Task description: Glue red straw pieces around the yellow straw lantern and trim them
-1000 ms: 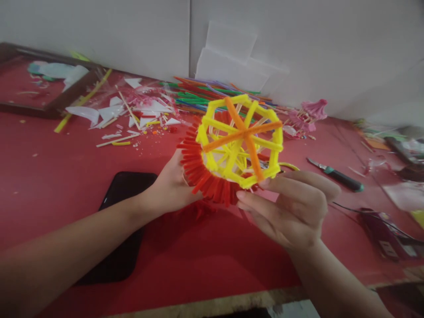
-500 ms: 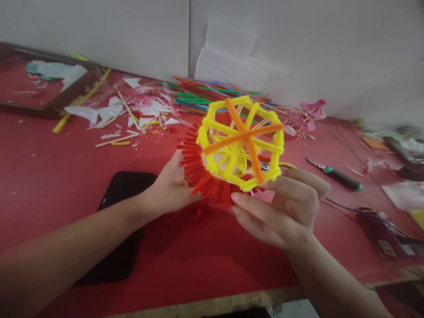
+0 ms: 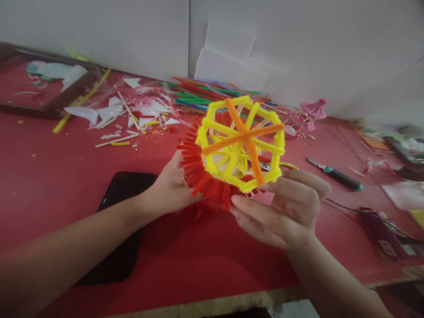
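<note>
I hold up a round craft piece (image 3: 239, 145) above the red table (image 3: 49, 176): a yellow pipe-cleaner frame with an orange cross over it and a fringe of red straw pieces along its lower left edge. My left hand (image 3: 170, 185) grips it from behind on the left, fingers hidden by the fringe. My right hand (image 3: 285, 207) holds its lower right edge, fingers curled with the tips against the frame.
A black phone (image 3: 121, 221) lies under my left forearm. Coloured straws (image 3: 205, 95), white scraps (image 3: 132, 112) and pink paper umbrellas (image 3: 308, 112) litter the back. A green-handled knife (image 3: 334, 174), a purple device with a cable (image 3: 380, 232) and a wooden frame (image 3: 49, 84) are nearby.
My right hand slid slightly left and down along the piece's lower edge. The piece and my left hand hardly moved.
</note>
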`<state>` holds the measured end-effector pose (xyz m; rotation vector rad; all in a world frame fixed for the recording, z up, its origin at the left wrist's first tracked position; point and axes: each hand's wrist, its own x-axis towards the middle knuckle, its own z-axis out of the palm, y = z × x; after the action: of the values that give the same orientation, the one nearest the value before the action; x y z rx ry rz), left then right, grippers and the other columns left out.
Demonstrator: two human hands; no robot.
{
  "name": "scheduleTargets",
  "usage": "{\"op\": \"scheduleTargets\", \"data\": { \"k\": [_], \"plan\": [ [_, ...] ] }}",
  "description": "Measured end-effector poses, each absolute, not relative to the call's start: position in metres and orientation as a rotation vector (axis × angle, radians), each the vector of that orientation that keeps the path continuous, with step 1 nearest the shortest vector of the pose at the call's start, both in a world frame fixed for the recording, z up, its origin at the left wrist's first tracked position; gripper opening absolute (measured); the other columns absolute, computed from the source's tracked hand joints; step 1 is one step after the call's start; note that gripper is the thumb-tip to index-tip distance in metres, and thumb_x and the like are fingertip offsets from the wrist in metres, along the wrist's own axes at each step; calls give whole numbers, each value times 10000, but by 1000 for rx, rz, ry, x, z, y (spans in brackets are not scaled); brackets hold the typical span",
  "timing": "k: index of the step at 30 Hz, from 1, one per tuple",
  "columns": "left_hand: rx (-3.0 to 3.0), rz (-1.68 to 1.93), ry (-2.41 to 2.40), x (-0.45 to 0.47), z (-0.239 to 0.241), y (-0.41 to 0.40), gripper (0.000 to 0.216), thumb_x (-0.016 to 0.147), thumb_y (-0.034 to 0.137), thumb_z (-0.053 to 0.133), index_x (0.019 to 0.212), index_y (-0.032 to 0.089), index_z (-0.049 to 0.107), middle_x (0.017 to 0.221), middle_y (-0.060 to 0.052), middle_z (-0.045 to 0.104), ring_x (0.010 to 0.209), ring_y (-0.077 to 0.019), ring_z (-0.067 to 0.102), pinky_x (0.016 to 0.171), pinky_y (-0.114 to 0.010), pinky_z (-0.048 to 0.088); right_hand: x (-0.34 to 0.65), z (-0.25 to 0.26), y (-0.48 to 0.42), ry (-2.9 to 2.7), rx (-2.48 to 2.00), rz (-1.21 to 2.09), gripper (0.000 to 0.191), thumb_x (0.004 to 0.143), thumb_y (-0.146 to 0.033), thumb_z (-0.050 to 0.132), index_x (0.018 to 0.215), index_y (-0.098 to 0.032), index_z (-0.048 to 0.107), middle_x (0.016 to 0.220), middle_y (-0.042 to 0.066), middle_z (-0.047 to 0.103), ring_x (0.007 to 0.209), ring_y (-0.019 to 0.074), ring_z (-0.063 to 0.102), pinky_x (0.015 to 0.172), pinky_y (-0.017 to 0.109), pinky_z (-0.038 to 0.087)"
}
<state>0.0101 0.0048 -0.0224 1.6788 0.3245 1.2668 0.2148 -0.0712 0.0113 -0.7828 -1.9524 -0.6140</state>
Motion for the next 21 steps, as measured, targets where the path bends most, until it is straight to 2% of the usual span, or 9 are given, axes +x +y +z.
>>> {"op": "scheduleTargets", "data": {
  "k": [2, 6, 10, 12, 14, 17, 19, 21],
  "plan": [
    [1687, 1224, 338, 8, -21, 5, 543, 783, 116, 815, 1296, 185, 653, 1300, -83, 780, 1187, -316, 755, 1019, -488, 632, 217, 14, -72, -1973, -798, -622, 123, 886, -285, 733, 1003, -286, 770, 1063, 61, 630, 913, 228, 558, 786, 411, 512],
    [1715, 1187, 404, 2, -22, 3, 578, 776, 99, 819, 1321, 175, 638, 1407, -129, 721, 1252, -332, 720, 1035, -495, 620, 222, 17, -72, -1981, -870, -633, 210, 957, -377, 613, 1076, -293, 764, 1065, 69, 639, 937, 242, 579, 806, 426, 525],
    [1703, 1156, 428, 0, -22, 3, 679, 758, 131, 847, 1380, 193, 582, 1367, -134, 745, 1172, -315, 761, 1002, -496, 637, 225, 17, -72, -1962, -853, -634, 251, 970, -413, 588, 1085, -279, 766, 1082, 69, 644, 934, 238, 597, 836, 420, 526],
    [1753, 1155, 429, 0, -20, 5, 664, 750, 117, 848, 1361, 181, 596, 1346, -139, 754, 1170, -321, 761, 1026, -507, 622, 226, 17, -72, -1926, -866, -623, 257, 965, -413, 598, 1085, -251, 758, 1072, 72, 657, 925, 237, 605, 844, 428, 519],
    [1785, 1162, 409, 1, -18, 7, 557, 764, 103, 827, 1288, 174, 650, 1337, -134, 758, 1209, -331, 741, 1064, -519, 595, 228, 17, -71, -1897, -903, -616, 238, 957, -363, 605, 1091, -222, 743, 1070, 82, 672, 929, 242, 614, 843, 436, 508],
    [1643, 1110, 386, 3, -18, 8, 400, 787, 119, 817, 1166, 196, 716, 1298, -101, 780, 1224, -317, 736, 1103, -512, 568, 233, 14, -67, -1875, -951, -605, 204, 927, -184, 601, 1090, -184, 724, 1068, 90, 696, 924, 230, 646, 843, 424, 501],
    [1525, 1074, 439, 3, -20, 7, 429, 777, 198, 863, 1181, 206, 722, 1289, -104, 785, 1217, -318, 741, 1112, -511, 565, 236, 10, -64, -1832, -1007, -506, 244, 908, -94, 593, 1100, -192, 707, 1031, 73, 707, 921, 218, 669, 837, 402, 516],
    [1493, 1088, 517, 2, -21, 4, 444, 757, 293, 892, 1160, 191, 737, 1276, -134, 786, 1217, -348, 739, 1114, -539, 559, 237, 4, -62, -1775, -1111, -274, 277, 929, -99, 593, 1166, -223, 669, 1011, 54, 709, 909, 208, 681, 800, 375, 544]
  ]
}}
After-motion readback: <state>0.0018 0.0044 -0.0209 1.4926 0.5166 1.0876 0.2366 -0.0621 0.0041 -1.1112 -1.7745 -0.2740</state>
